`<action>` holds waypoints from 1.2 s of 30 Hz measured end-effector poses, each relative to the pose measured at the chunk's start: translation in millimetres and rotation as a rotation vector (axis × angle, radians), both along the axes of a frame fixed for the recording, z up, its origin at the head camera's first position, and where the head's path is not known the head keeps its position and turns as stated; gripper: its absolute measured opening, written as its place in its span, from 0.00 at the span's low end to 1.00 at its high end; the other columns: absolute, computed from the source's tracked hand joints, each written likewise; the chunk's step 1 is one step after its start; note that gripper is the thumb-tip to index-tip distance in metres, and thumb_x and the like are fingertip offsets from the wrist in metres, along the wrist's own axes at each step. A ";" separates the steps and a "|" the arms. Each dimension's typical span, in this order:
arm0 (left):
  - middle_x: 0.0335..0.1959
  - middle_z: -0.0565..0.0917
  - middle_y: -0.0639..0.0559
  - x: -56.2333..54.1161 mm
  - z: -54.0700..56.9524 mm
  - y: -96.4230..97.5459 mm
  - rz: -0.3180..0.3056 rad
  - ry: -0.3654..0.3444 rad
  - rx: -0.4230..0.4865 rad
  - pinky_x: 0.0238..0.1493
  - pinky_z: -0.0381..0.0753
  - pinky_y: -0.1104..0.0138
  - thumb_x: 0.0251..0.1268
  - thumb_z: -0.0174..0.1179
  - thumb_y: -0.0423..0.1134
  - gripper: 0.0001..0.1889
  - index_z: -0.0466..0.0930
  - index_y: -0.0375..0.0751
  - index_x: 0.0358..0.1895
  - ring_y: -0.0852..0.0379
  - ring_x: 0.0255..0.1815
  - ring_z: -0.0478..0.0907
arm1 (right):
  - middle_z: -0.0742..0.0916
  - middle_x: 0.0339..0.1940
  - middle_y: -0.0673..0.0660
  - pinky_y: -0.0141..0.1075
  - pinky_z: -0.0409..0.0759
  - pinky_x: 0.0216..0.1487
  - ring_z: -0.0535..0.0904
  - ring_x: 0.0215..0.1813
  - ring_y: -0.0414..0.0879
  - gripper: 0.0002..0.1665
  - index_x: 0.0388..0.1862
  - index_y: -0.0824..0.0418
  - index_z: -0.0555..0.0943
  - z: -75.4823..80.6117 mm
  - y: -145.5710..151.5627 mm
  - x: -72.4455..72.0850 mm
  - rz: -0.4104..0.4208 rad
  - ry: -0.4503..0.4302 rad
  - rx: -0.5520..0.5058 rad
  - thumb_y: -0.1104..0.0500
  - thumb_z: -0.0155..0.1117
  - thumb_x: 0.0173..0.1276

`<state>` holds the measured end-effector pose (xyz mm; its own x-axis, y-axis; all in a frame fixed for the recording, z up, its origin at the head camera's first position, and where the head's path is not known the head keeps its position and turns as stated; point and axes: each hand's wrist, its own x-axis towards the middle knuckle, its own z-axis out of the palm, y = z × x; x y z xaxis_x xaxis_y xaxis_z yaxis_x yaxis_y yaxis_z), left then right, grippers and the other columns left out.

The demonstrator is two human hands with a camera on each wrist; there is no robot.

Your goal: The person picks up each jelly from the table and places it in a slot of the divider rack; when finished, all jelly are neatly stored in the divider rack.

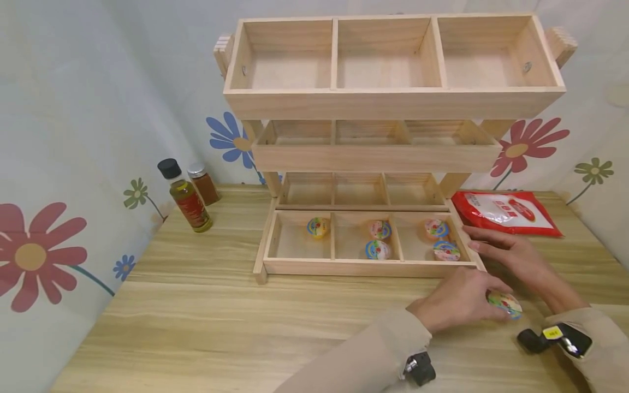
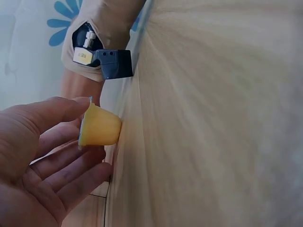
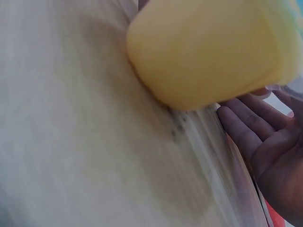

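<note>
My left hand (image 1: 462,300) holds a small jelly cup (image 1: 504,304) low over the table, to the right of the wooden rack's front. In the left wrist view the cup is yellow with its base toward the tabletop, and the thumb lies at its rim. My right hand (image 1: 516,256) is beside the right end of the rack's bottom tray (image 1: 354,268), fingers extended and nothing in its grasp. The right wrist view shows its palm, with the yellow cup (image 3: 203,52) large in front. A yellow-topped cup (image 1: 318,227) lies in the tray's left compartment; two cups each lie in the middle and right compartments.
Higher tiers of the wooden rack (image 1: 393,103) rise over the bottom tray, each split into three compartments. A red and white packet (image 1: 508,213) lies right of the rack. An oil bottle (image 1: 189,202) and a jar (image 1: 204,185) stand left of it.
</note>
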<state>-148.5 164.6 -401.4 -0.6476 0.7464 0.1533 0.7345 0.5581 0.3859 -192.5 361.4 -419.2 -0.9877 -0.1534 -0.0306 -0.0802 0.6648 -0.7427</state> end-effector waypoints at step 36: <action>0.36 0.87 0.76 1.5 -1.6 -6.1 -0.004 -0.075 0.042 0.36 0.66 0.88 0.59 0.77 0.55 0.22 0.92 0.61 0.57 0.83 0.31 0.70 | 0.70 0.78 0.72 0.62 0.68 0.60 0.61 0.73 0.70 0.37 0.81 0.61 0.69 1.1 0.2 0.0 0.003 0.007 0.001 0.44 0.61 0.81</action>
<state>-147.0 158.5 -403.1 -0.6555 0.7429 0.1358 0.7048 0.5372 0.4633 -192.5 361.6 -418.1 -0.9874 -0.1566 -0.0240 -0.0875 0.6655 -0.7412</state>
